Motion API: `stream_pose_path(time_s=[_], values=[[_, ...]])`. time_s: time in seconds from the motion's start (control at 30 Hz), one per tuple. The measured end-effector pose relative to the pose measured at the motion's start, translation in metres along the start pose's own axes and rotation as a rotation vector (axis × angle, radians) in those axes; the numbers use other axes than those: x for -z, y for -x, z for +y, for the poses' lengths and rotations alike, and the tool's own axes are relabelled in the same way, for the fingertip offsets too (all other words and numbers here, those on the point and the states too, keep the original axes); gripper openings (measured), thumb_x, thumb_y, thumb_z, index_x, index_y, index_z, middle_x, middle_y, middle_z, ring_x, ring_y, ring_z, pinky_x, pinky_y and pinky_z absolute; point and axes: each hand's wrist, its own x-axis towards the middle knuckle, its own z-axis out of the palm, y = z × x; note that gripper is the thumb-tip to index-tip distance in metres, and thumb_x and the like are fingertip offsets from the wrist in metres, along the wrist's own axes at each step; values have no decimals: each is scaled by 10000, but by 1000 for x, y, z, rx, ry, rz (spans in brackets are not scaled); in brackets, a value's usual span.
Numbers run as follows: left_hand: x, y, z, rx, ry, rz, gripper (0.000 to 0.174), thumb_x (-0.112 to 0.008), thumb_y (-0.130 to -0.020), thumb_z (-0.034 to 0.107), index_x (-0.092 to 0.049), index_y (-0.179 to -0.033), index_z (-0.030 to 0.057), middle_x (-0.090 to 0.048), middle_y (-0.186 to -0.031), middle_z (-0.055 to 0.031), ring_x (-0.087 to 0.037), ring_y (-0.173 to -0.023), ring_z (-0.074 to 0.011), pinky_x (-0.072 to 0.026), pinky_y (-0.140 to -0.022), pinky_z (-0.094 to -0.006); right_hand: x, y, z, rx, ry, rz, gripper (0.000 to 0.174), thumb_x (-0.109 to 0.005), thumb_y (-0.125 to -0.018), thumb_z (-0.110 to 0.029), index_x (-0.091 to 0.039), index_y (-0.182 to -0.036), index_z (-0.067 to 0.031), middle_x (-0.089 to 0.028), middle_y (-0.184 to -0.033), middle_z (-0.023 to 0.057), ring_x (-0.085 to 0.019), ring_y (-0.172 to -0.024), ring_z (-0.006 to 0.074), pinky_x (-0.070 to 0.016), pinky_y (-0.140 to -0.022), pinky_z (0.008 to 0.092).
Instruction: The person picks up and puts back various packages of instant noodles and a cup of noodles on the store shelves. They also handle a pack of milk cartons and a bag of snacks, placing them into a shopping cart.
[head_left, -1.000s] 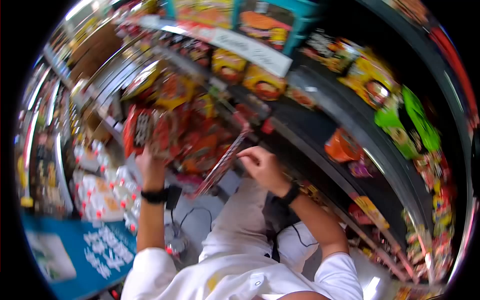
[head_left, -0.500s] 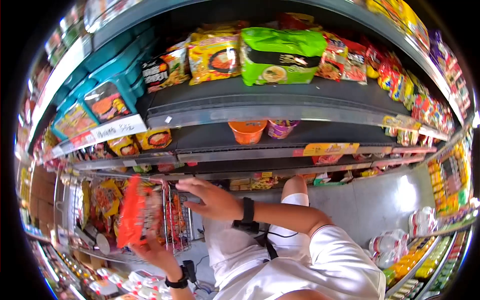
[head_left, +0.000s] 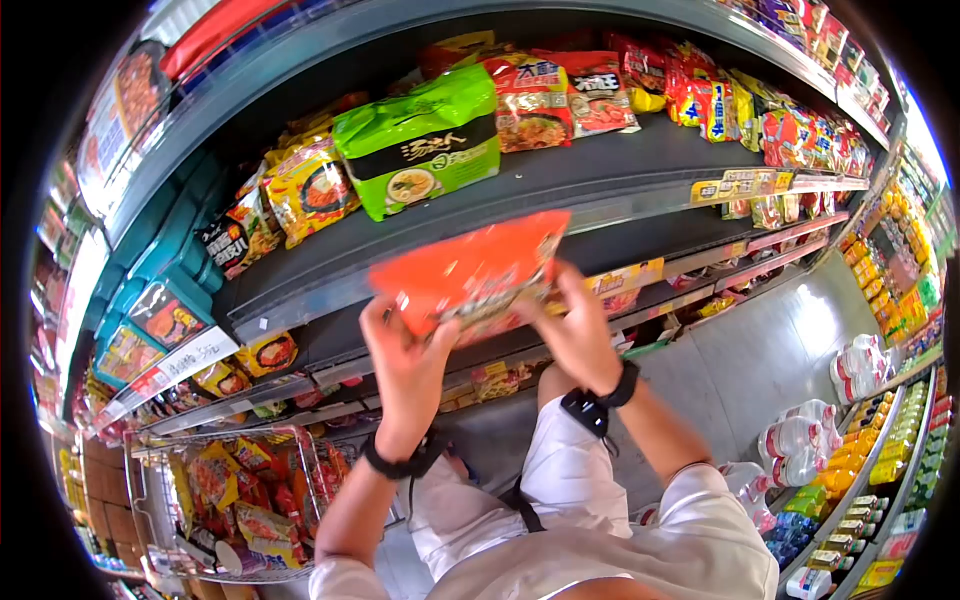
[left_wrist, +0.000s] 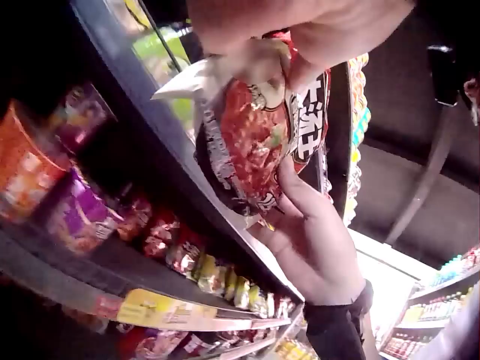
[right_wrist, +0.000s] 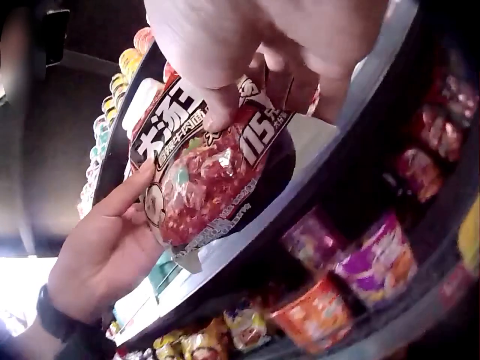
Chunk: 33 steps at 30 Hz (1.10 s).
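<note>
A red instant noodle packet (head_left: 470, 265) is held up before the shelves, between my two hands. My left hand (head_left: 405, 360) grips its left end, with the thumb on the near face. At its other end my right hand (head_left: 578, 330) pinches the wrapper. Both wrist views show the packet's printed front (right_wrist: 214, 172), with a picture of noodles in red broth and large white characters. Behind it, on the upper shelf (head_left: 640, 165), stand a green noodle multipack (head_left: 420, 145), a yellow noodle packet (head_left: 310, 190) and red noodle packets (head_left: 530, 105).
A wire shopping cart (head_left: 140, 500) holding several noodle packets stands at the lower left. Teal boxes (head_left: 165, 300) sit at the shelf's left end. Bundled water bottles (head_left: 800, 440) stand on the floor (head_left: 735, 320) at the right. Orange and purple noodle tubs (right_wrist: 315, 311) occupy the lower shelf.
My left hand has brought the red noodle packet up from over the cart to the front of the shelf. My right hand, earlier without a hold, now grips it too. The view has swung right.
</note>
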Motion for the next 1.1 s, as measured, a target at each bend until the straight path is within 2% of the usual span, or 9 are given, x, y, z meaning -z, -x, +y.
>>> stream_pose_path(time_s=[0.1,0.23,0.47,0.7,0.73,0.8,0.97,1.0,1.1], values=[[-57,-52,-10,-49,118,-213,537,-636,-947,-47,-316,-1372,31,-490,-1327,-127,-519,-1247,-200,-454,-1042,-324,63,-43,-2,-150,-30,49,395,-759,-926,-260,-621,-1159,27,-702,-971,77,-617,-826,107,-505,-723,295],[-123,-130,-16,-408,-354,-297,585,-650,-974,103,-380,-1490,53,-528,-1331,-124,-543,-1173,-202,-448,-1021,-343,133,-125,13,46,10,131,379,-735,-939,-248,-626,-1169,33,-725,-1075,74,-657,-934,105,-521,-841,287],[-202,-222,-32,355,-24,-721,699,-647,-959,295,-304,-1566,253,-482,-1388,9,-423,-1287,-127,-345,-1087,-385,212,-242,85,-20,372,28,375,-751,-893,-296,-686,-1087,18,-750,-977,139,-702,-872,234,-522,-808,339],[-225,-255,-54,556,-94,-744,977,-760,-874,249,-129,-1619,212,-438,-1516,-26,-326,-1444,-205,-256,-1194,-480,223,-287,150,-120,540,-34,466,-792,-842,-314,-639,-1075,59,-737,-1013,145,-704,-906,244,-532,-821,365],[-224,-256,-59,540,-119,-724,971,-755,-879,257,-126,-1618,215,-448,-1507,-29,-336,-1440,-204,-260,-1195,-472,219,-289,155,-119,524,-105,442,-754,-902,-310,-598,-1217,-41,-695,-962,18,-623,-835,103,-497,-713,275],[-221,-258,-63,501,-170,-683,958,-744,-890,271,-120,-1616,220,-466,-1489,-35,-355,-1431,-202,-266,-1195,-457,212,-278,130,-293,440,-268,476,-752,-907,-342,-581,-1242,-49,-678,-956,6,-600,-819,98,-483,-694,268],[-201,-248,-43,304,-318,-699,583,-665,-957,229,-426,-1472,94,-580,-1340,-58,-504,-1273,-151,-414,-1069,-393,206,-260,106,-164,691,-215,563,-755,-909,-373,-534,-1279,-11,-673,-972,61,-633,-789,145,-514,-708,310],[-190,-233,-33,208,-291,-689,506,-649,-969,201,-476,-1427,74,-596,-1313,-63,-538,-1221,-140,-442,-1030,-366,211,-265,117,-265,598,-112,448,-724,-898,-241,-572,-1222,29,-679,-1145,208,-657,-1063,304,-508,-907,384],[-146,-159,10,-2,-217,-689,271,-568,-1011,93,-589,-1274,32,-634,-1220,-83,-630,-1029,-121,-498,-898,-273,192,-237,107,268,659,228,449,-719,-902,-219,-560,-1244,24,-664,-1133,220,-666,-1023,327,-533,-863,409]])
